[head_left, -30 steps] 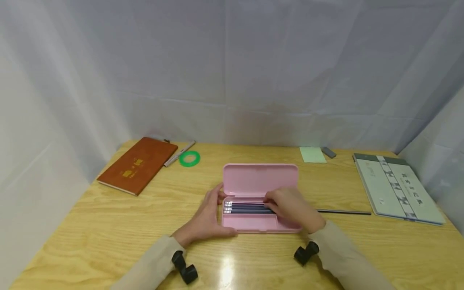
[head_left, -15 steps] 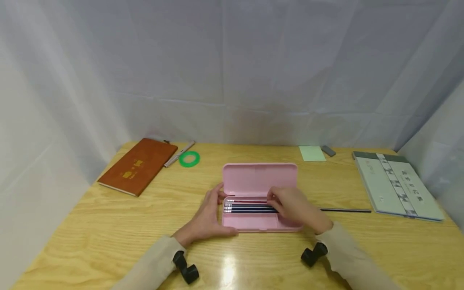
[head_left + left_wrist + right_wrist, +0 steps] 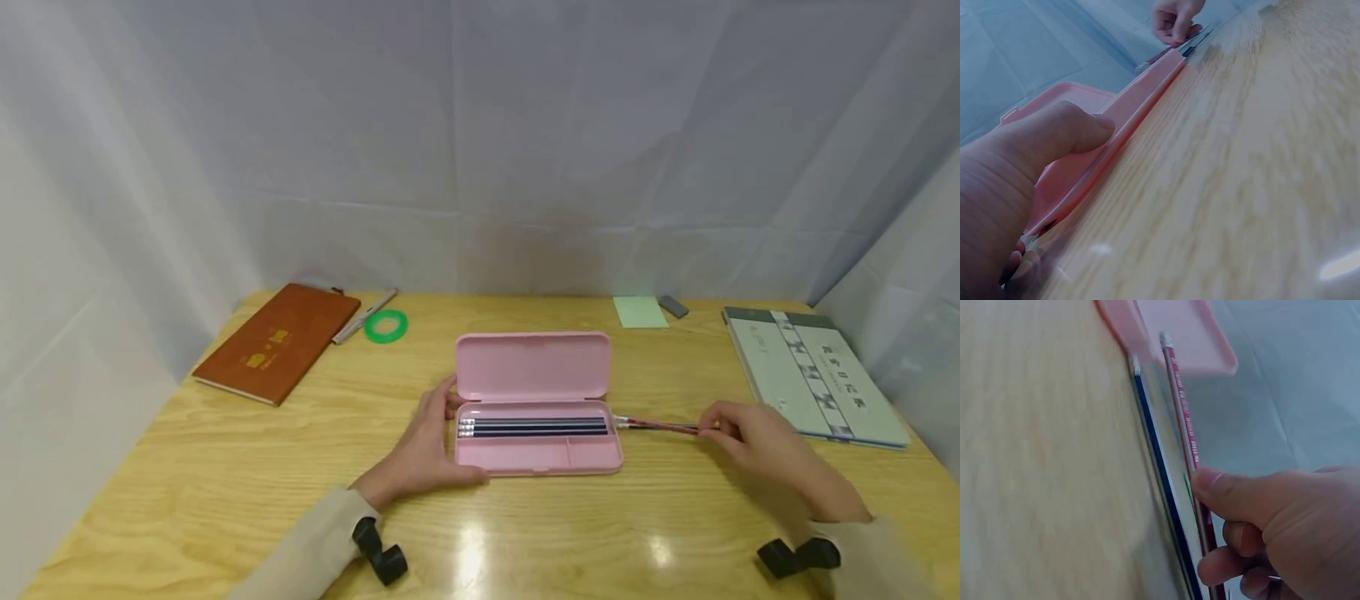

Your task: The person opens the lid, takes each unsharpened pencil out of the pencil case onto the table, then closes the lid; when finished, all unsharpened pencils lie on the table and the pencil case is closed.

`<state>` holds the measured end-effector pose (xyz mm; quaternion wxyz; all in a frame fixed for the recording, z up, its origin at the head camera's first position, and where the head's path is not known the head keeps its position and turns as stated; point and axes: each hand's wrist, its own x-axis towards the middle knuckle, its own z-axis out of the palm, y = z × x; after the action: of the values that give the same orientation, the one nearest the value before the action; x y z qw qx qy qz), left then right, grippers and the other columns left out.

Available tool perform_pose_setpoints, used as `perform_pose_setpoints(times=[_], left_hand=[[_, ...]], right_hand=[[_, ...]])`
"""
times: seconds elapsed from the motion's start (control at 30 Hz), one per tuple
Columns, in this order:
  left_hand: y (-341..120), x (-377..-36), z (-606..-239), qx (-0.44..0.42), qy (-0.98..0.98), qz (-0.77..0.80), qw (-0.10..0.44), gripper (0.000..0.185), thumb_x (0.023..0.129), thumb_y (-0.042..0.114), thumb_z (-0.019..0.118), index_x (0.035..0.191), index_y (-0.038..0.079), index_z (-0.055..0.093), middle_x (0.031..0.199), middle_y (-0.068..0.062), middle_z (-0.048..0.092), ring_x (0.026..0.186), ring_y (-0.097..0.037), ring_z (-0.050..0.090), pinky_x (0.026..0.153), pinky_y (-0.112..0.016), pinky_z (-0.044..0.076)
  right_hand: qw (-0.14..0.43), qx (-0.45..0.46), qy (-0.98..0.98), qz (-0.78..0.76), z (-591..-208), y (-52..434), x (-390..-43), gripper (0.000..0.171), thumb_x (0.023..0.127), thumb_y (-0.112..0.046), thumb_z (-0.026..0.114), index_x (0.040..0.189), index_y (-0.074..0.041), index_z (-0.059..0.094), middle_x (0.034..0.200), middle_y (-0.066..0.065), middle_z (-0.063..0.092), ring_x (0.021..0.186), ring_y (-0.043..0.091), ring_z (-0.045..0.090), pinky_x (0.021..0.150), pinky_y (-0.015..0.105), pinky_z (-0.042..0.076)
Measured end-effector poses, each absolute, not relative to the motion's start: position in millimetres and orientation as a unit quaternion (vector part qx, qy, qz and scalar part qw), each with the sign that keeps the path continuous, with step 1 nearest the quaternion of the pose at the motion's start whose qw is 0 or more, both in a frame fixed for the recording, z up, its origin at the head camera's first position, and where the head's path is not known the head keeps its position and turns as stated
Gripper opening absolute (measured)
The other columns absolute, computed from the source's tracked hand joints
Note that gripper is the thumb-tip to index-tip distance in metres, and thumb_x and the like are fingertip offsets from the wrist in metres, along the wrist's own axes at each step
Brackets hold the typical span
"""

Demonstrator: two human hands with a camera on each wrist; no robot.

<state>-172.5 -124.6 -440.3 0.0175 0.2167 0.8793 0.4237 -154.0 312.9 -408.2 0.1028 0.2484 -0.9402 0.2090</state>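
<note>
A pink pencil case [image 3: 512,455] lies with its lid raised, and several dark pencils [image 3: 536,428] rest in its back compartment. My left hand [image 3: 422,447] grips the case's left end; in the left wrist view the thumb [image 3: 1063,131] presses on the front rim. To the right of the case, my right hand [image 3: 768,446] pinches a red pencil [image 3: 1180,412] between thumb and fingers. The red pencil's white eraser end points toward the case. Just beside it in the right wrist view, a dark blue pencil [image 3: 1161,465] lies on the table.
Behind on the left are a brown notebook [image 3: 277,343], a grey pen [image 3: 365,317] and a green tape roll [image 3: 372,332]. At the back right lie a pale green sticky note [image 3: 640,312], a grey eraser [image 3: 673,307] and a calendar-like pad [image 3: 780,367]. A white curtain closes the rear.
My right hand has moved out of the case to the right, carrying the red pencil out of the back compartment. My left hand stays at the case's left end.
</note>
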Motion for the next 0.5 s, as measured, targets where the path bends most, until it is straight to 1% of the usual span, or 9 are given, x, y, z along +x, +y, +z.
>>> perform_pose_setpoints(times=[0.1, 0.2, 0.4, 0.5], left_hand=[[-125.1, -173.1, -440.6, 0.22, 0.879, 0.422, 0.016, 0.131, 0.052, 0.039, 0.092, 0.153, 0.011, 0.013, 0.128, -0.005, 0.045, 0.11, -0.018, 0.044, 0.099, -0.041, 0.041], [-127.1, -172.8, -438.7, 0.22, 0.879, 0.422, 0.014, 0.131, 0.053, 0.039, 0.092, 0.153, 0.011, 0.013, 0.127, -0.005, 0.045, 0.11, -0.019, 0.044, 0.098, -0.041, 0.042], [-129.1, -172.8, -440.1, 0.219, 0.881, 0.42, 0.005, 0.131, 0.051, 0.038, 0.093, 0.152, 0.01, 0.013, 0.126, -0.005, 0.046, 0.107, -0.018, 0.045, 0.096, -0.04, 0.042], [-127.9, -173.4, -442.4, 0.219, 0.88, 0.421, 0.009, 0.132, 0.052, 0.038, 0.093, 0.153, 0.009, 0.013, 0.127, -0.005, 0.045, 0.107, -0.018, 0.045, 0.096, -0.04, 0.042]], right_hand=[[0.068, 0.23, -0.947, 0.212, -414.6, 333.6, -146.4, 0.015, 0.082, -0.005, 0.072, 0.083, -0.018, 0.065, 0.057, -0.019, 0.04, 0.05, -0.006, 0.029, 0.046, 0.019, 0.03], [0.048, 0.221, -0.948, 0.222, -419.4, 338.9, -145.7, 0.015, 0.084, -0.006, 0.071, 0.084, -0.019, 0.064, 0.058, -0.018, 0.041, 0.05, -0.005, 0.031, 0.046, 0.019, 0.032], [0.068, 0.241, -0.936, 0.246, -424.9, 319.7, -156.7, 0.019, 0.084, -0.003, 0.07, 0.085, -0.019, 0.06, 0.06, -0.017, 0.04, 0.051, -0.005, 0.032, 0.047, 0.019, 0.034], [0.075, 0.25, -0.932, 0.251, -424.0, 304.4, -164.7, 0.018, 0.085, -0.004, 0.07, 0.087, -0.018, 0.06, 0.061, -0.016, 0.04, 0.052, -0.005, 0.032, 0.049, 0.019, 0.034]])
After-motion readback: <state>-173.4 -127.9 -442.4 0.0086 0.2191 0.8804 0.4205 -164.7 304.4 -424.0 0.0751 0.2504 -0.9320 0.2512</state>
